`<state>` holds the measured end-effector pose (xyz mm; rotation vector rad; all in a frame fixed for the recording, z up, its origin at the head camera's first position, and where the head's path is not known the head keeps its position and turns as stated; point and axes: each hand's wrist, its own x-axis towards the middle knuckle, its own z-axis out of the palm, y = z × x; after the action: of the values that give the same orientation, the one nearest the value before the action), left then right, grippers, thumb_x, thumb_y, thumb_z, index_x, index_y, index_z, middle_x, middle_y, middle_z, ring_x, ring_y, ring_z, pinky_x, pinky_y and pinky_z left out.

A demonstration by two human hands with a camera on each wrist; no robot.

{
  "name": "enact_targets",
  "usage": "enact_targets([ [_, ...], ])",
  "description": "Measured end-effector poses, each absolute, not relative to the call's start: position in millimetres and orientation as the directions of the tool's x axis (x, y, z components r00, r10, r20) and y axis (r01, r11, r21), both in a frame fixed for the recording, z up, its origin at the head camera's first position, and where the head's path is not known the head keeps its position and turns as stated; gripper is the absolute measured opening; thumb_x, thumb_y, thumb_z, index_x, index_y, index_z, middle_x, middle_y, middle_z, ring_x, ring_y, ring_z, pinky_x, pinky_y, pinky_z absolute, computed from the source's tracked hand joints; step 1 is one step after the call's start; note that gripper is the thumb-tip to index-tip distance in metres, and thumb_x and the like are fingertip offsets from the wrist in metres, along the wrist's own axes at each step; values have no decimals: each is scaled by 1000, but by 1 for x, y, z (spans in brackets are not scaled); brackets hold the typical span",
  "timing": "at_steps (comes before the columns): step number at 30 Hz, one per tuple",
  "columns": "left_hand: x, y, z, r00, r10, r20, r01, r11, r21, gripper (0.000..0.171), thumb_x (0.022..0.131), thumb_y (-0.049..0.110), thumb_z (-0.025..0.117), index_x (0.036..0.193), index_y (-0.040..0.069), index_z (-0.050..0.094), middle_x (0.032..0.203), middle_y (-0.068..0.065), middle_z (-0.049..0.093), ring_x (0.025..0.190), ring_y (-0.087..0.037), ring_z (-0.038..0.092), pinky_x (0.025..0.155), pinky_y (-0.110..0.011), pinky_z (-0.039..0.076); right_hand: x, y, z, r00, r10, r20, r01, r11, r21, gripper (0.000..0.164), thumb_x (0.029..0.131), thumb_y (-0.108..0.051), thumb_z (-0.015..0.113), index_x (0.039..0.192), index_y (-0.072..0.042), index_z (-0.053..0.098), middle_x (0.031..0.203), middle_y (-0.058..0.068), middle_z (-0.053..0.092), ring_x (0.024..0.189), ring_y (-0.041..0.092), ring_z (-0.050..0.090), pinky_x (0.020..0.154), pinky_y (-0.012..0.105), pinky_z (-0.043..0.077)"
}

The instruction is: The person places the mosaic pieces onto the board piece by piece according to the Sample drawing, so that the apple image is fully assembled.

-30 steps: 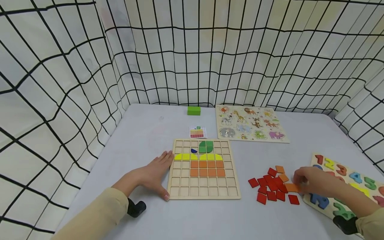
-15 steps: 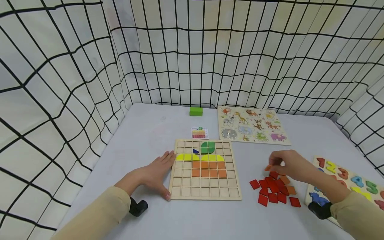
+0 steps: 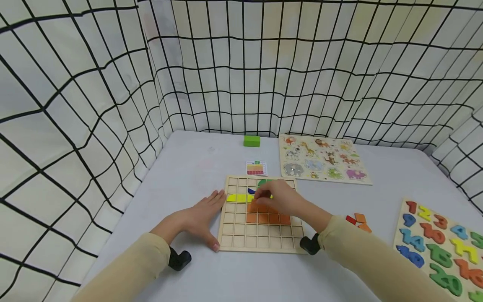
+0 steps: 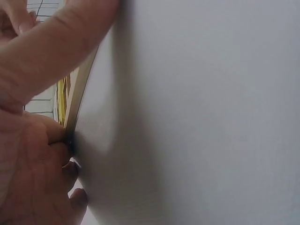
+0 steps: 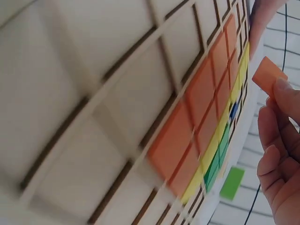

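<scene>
A square wooden grid board [image 3: 232, 243] lies flat on the table with orange square tiles [image 3: 268, 218], yellow curved pieces [image 3: 235, 198], green pieces [image 5: 217, 161] and a small blue piece [image 3: 250, 191] in its cells. My left hand [image 3: 198, 218] rests against the board's left edge, thumb and fingers spread apart. Over the upper middle of the grid is my right hand [image 3: 281, 197], pinching a loose orange square tile [image 5: 269, 76] between thumb and fingers; the right wrist view shows this tile raised off the board. The right hand covers part of the green and yellow pieces.
Loose red and orange tiles [image 3: 360, 218] lie to the right, mostly hidden by the right sleeve. Behind the board are a pattern card [image 3: 256, 168], a green block [image 3: 251, 141] and an animal puzzle [image 3: 324, 159]. A number puzzle [image 3: 434, 235] lies far right. Black netting surrounds the table.
My right hand has taken an orange tile from the loose tiles at the right and carried it left over the grid board. The left hand has stayed at the board's edge.
</scene>
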<state>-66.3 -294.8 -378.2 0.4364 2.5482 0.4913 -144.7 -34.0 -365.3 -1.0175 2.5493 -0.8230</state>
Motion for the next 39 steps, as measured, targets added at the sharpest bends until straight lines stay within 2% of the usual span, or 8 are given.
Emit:
enact_targets([
  [3,-66,-295,-378,-823,398,-406,215,879,425,137,68,46,94,163,-3,8,173,-18,1,161,-35,-4,130,-54,7,-144,-55,-370,-722,-690,-51,-529,598,-603,5,96,-16,73,96,-15,78,95,-5,74,85,8,62,79,25,56],
  [9,-65,-295,-378,-822,405,-400,225,877,425,138,68,47,94,163,-3,7,173,-18,1,161,-35,-4,130,-54,8,-144,-76,-376,-736,-673,-75,-498,612,-615,4,94,-17,75,93,-13,76,87,-4,73,79,10,59,77,27,55],
  [21,-66,-295,-379,-822,398,-408,218,881,420,138,68,47,94,163,-2,6,173,-17,1,161,-35,-4,130,-54,8,-146,-85,-380,-720,-685,-115,-534,652,-538,6,95,-16,74,92,-12,78,88,-2,74,77,11,59,75,26,54],
  [28,-66,-294,-377,-820,401,-408,224,881,417,138,68,48,94,162,-3,7,172,-20,1,161,-37,-3,130,-56,8,-142,-84,-381,-721,-688,-83,-557,647,-521,6,95,-14,74,92,-11,79,88,-1,75,77,11,59,77,28,56],
  [34,-66,-293,-378,-823,399,-404,219,880,422,138,67,46,95,162,-4,9,172,-20,2,161,-37,-2,130,-56,9,-144,-63,-369,-749,-658,-76,-525,660,-537,4,95,-10,72,93,-10,76,88,-1,72,78,12,60,75,28,56],
  [39,-67,-292,-380,-829,383,-408,212,890,405,138,67,47,95,163,-3,8,173,-18,3,161,-36,-3,130,-55,8,-158,-10,-355,-758,-642,-112,-523,702,-484,5,95,-8,71,96,-8,76,91,1,74,80,12,62,74,28,57],
])
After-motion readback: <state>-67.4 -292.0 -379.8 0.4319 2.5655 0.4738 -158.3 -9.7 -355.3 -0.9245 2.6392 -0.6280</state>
